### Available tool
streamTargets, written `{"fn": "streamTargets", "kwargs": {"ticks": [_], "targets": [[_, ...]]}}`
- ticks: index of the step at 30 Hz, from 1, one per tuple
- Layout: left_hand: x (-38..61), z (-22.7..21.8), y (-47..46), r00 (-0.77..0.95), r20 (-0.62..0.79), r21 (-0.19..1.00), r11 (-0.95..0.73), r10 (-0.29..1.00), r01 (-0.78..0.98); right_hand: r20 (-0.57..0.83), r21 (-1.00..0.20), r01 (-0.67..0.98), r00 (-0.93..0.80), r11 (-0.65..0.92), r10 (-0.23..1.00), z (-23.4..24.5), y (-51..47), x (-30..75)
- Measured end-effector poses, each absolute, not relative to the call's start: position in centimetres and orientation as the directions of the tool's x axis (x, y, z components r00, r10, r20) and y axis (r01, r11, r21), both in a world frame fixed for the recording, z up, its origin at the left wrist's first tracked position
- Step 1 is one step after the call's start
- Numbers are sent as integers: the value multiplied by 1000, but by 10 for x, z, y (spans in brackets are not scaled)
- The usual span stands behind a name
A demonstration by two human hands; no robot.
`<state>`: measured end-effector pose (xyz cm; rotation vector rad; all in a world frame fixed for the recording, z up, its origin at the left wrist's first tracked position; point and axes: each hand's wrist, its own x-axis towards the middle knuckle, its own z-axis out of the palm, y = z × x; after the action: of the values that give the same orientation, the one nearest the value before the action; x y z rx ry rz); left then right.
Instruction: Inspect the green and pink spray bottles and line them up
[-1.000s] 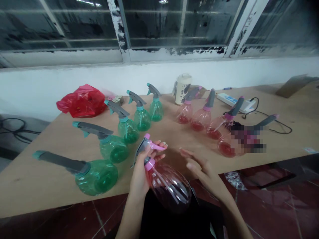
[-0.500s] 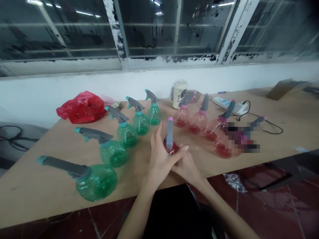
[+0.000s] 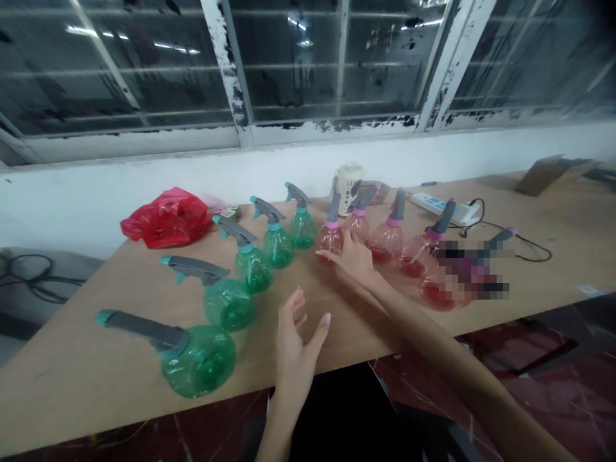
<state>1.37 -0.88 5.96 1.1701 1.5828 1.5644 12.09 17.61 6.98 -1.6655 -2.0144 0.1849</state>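
A pink spray bottle point(image 3: 330, 239) with a grey trigger head stands upright at the back of the table, between the green and pink bottles. My right hand point(image 3: 355, 258) holds its lower body, fingers on the right side and thumb across the front. My left hand point(image 3: 296, 337) is open and empty near the table's front edge, thumb and fingers apart. On the left, several green spray bottles point(image 3: 254, 269) with grey heads form a slanting row. Several more pink spray bottles point(image 3: 386, 239) form a row on the right; the nearest is partly covered by a blurred patch.
A red plastic bag point(image 3: 166, 218) lies at the table's back left. Behind the bottles stands a white paper cup point(image 3: 350, 183). A power strip point(image 3: 445, 208) with a black cable and a cardboard box point(image 3: 539, 176) are at the right. Windows line the wall.
The pink spray bottle has moved from between both hands to the back of the table, with my right hand reaching forward. My left hand has let go and drawn back toward the front edge.
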Motion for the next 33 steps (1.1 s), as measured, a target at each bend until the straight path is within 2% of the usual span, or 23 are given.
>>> {"fn": "streamTargets", "kwargs": {"ticks": [7, 13, 18, 21, 27, 30, 32, 33], "targets": [[9, 45, -10, -375, 135, 978, -64, 917, 198, 232, -312, 945, -27, 100, 972, 77, 195, 113], [10, 38, -8, -327, 123, 977, -56, 937, 205, 151, -303, 952, 12, 34, 988, 82, 214, 109], [12, 35, -7, -310, 97, 983, -42, 946, 181, 150, -316, 948, 5, 43, 989, 84, 222, 107], [13, 34, -8, -301, 78, 985, -26, 951, 173, 207, -321, 942, -33, 100, 978, 90, 212, 114], [12, 26, -9, -290, 52, 988, -7, 955, 153, 479, -322, 918, -55, 234, 876, 134, 193, 146], [13, 25, -10, -253, 33, 988, 6, 967, 152, 603, -190, 943, -109, 275, 790, 164, 211, 163], [15, 24, -11, -236, 23, 988, 14, 972, 153, 558, -88, 972, -133, 219, 819, 179, 233, 171], [16, 24, -12, -235, 19, 988, 17, 972, 151, 487, -30, 977, -172, 213, 857, 184, 245, 174]]}}
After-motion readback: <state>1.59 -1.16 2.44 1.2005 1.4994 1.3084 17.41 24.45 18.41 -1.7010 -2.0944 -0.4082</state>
